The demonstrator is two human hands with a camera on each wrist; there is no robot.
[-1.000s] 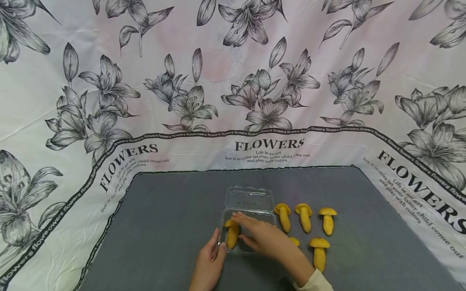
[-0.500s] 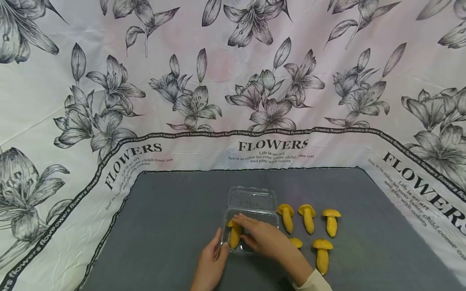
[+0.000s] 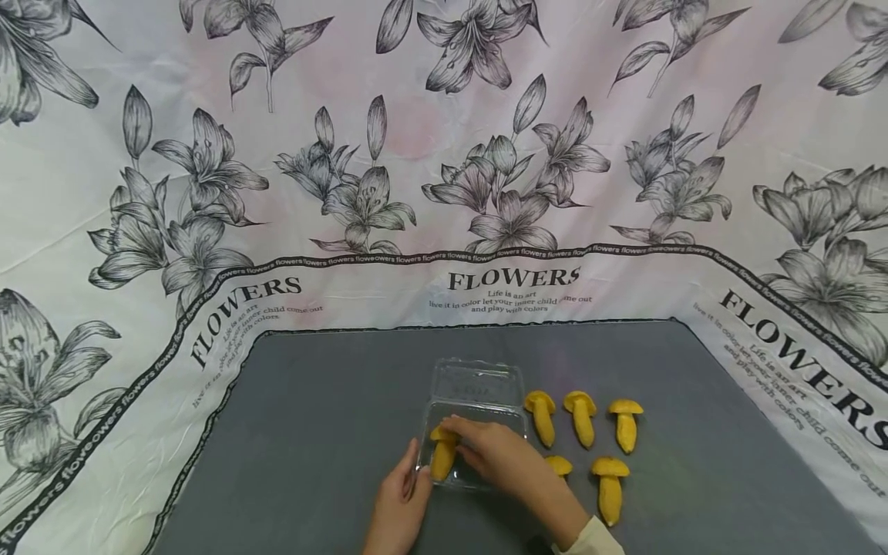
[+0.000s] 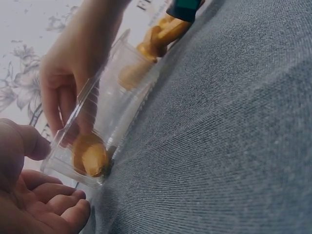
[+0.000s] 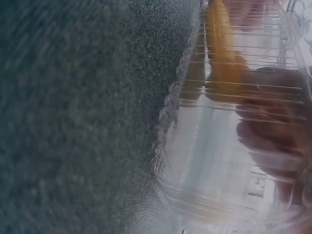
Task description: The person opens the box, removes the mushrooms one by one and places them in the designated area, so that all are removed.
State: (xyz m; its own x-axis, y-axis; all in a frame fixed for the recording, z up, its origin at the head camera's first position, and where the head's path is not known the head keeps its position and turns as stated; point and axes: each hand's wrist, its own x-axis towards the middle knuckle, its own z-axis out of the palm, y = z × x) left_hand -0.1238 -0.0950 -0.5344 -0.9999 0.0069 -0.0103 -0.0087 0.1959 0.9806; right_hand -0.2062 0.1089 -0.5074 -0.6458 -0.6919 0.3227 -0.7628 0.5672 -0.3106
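In the head view a clear plastic container [image 3: 486, 484] stands on the grey table with its lid [image 3: 479, 383] folded back. One yellow mushroom [image 3: 442, 464] lies in its left part, cap away from me. My right hand [image 3: 502, 459] reaches in from the right and holds this mushroom near the cap, its fingers partly covering it. At the container's left wall, my left hand [image 3: 401, 497] holds the side between thumb and fingers. The left wrist view has the left thumb [image 4: 34, 141] at the rim and the mushroom [image 4: 91, 156] under the right fingertips.
Right of the container lie several more yellow mushrooms [image 3: 583, 420] in two rows, one [image 3: 559, 465] partly hidden by my right forearm. A flower-printed cloth [image 3: 513, 193] surrounds the grey table [image 3: 319, 416] at the back and sides.
The mushroom's cap has shifted slightly to the right and toward me, so it leans more. The right hand moved a little with it. The left hand keeps its place.
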